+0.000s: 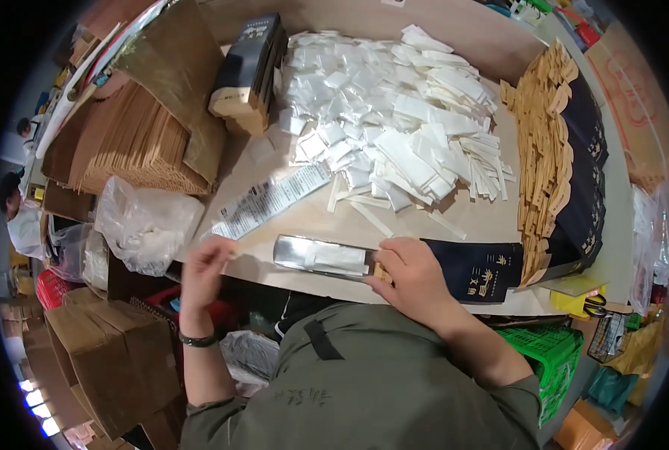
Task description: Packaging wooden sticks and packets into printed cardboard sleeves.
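While the right hand (407, 274) grips a shiny silver, dark-edged oblong pack (293, 253) near the worktop's (492, 217) front edge, the left hand's (208, 266) grip is unclear.

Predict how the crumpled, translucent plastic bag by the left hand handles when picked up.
The crumpled, translucent plastic bag will probably be floppy, judging by its wrinkled film. It may slump or swing when lifted, given its loose, uneven bulge. The shiny surface suggests it could be somewhat slippery.
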